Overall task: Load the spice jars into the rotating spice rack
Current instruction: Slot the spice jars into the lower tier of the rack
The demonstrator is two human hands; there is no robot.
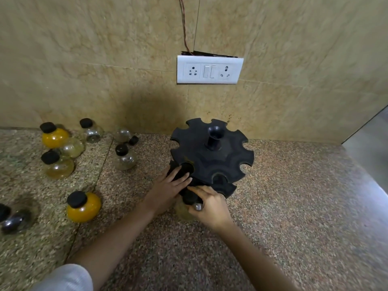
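The black spice rack [212,156] stood on the speckled stone counter [304,206], close to the tiled wall. Both of the person's hands were at its near edge.

At the rack's 7 o'clock the left hand [168,187] lay flat, fingers straight and together. Their tips rested on the rim beside a notch, and the hand had hold of nothing. At 6 o'clock, just under the lower tier, the right hand [210,204] was curled round a pale jar [184,211] with a black cap. Thumb and fingers wrapped its neck, and the cap touched the tier's edge. I could not tell whether the neck already sat in a notch.

The loose jars stood well apart from the rack, out toward its 9 o'clock. An orange jar [84,206] was nearest me and a second orange jar [54,136] stood back by the wall. A clear jar [125,157] stood between them and the rack. A tipped jar [123,134] lay on its side against the wall. A dark jar [12,219] sat at the far left edge.

On the wall at the rack's 12 o'clock hung a white socket plate [210,69].
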